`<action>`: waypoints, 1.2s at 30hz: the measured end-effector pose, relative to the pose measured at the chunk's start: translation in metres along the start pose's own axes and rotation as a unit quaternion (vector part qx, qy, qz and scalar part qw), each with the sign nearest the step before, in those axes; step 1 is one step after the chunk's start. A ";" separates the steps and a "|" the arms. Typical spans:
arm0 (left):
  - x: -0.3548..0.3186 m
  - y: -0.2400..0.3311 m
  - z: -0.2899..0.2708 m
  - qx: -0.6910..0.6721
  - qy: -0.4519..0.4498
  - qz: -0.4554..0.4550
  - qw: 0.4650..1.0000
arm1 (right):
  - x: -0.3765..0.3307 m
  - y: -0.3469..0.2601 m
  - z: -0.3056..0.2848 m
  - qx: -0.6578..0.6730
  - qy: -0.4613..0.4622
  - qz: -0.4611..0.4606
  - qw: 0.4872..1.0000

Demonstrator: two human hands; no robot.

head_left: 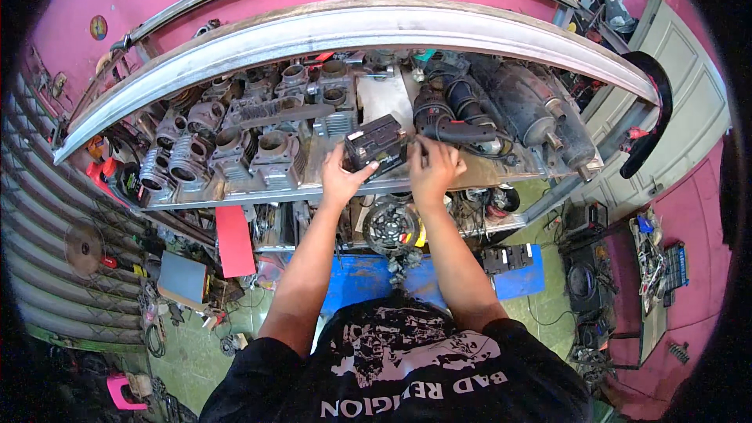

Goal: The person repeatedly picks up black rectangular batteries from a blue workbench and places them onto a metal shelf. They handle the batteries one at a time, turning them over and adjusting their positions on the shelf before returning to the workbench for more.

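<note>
A black box-shaped battery (377,143) is held tilted above the front part of the shelf. My left hand (342,178) grips its left end, with the thumb along the near side. At the battery's right end is my right hand (435,173), its fingers bent and pressed against the edge; their exact contact is partly hidden. Just beyond my right hand lies a dark corded power tool (462,131). Left of the battery stand several metal engine cylinders (278,157), and a flat grey bar (286,115) lies across some of them.
Dark exhaust mufflers (525,106) lie at the shelf's right end. A pale metal beam (376,25) spans above the shelf. Below are a round metal part (390,223), a blue panel (352,282) and a red panel (235,241). A rolling shutter (59,211) is at left.
</note>
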State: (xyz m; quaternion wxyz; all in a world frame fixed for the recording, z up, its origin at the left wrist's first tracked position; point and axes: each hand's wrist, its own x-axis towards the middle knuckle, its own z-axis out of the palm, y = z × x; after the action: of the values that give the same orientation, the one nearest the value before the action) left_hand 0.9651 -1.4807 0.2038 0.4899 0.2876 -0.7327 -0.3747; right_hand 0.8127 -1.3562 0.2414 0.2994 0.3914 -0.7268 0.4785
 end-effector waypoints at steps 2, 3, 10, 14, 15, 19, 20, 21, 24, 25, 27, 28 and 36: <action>0.004 0.003 -0.001 0.017 0.002 0.014 1.000 | -0.003 -0.001 0.014 0.001 0.030 0.045 0.999; 0.002 0.006 -0.003 0.029 0.002 0.024 0.999 | -0.009 -0.003 0.021 0.000 0.036 0.052 0.998; 0.000 -0.010 -0.014 0.011 -0.024 0.007 1.000 | -0.045 -0.030 0.048 0.035 0.082 0.073 0.993; 0.004 -0.013 -0.012 -0.019 -0.043 -0.018 0.999 | -0.077 -0.045 0.042 0.027 0.036 -0.016 0.999; 0.006 -0.017 -0.013 -0.036 -0.049 -0.037 0.997 | -0.082 -0.048 0.041 0.027 0.022 -0.042 0.999; 0.006 -0.005 -0.018 -0.067 -0.055 -0.080 0.993 | -0.077 -0.057 0.028 0.015 -0.010 -0.075 0.997; 0.008 0.002 -0.021 0.001 -0.060 -0.068 0.996 | -0.067 -0.054 0.028 0.007 -0.012 -0.057 0.998; 0.008 0.006 -0.022 -0.027 -0.070 -0.082 0.994 | -0.057 -0.049 0.029 -0.002 -0.013 -0.039 0.999; 0.012 0.009 -0.021 -0.105 -0.086 -0.099 0.986 | -0.025 -0.032 0.046 0.008 0.088 0.052 0.995; 0.013 0.006 -0.022 -0.091 -0.084 -0.111 0.986 | -0.026 -0.035 0.046 0.026 0.075 0.026 0.996; 0.017 0.012 -0.022 -0.066 -0.085 -0.135 0.985 | -0.025 -0.048 0.045 0.057 0.049 -0.024 0.997; 0.018 0.013 -0.022 -0.064 -0.091 -0.145 0.983 | -0.043 -0.054 0.051 0.033 0.023 -0.025 0.999; 0.024 0.012 -0.029 -0.068 -0.118 -0.151 0.979 | -0.043 -0.042 0.051 -0.014 0.032 -0.045 0.998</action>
State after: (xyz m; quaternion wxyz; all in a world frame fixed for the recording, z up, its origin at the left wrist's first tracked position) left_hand 0.9826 -1.5011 0.2328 0.3562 0.3145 -0.7065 -0.5244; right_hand 0.8674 -1.4013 0.2074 0.3497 0.4036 -0.7051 0.4665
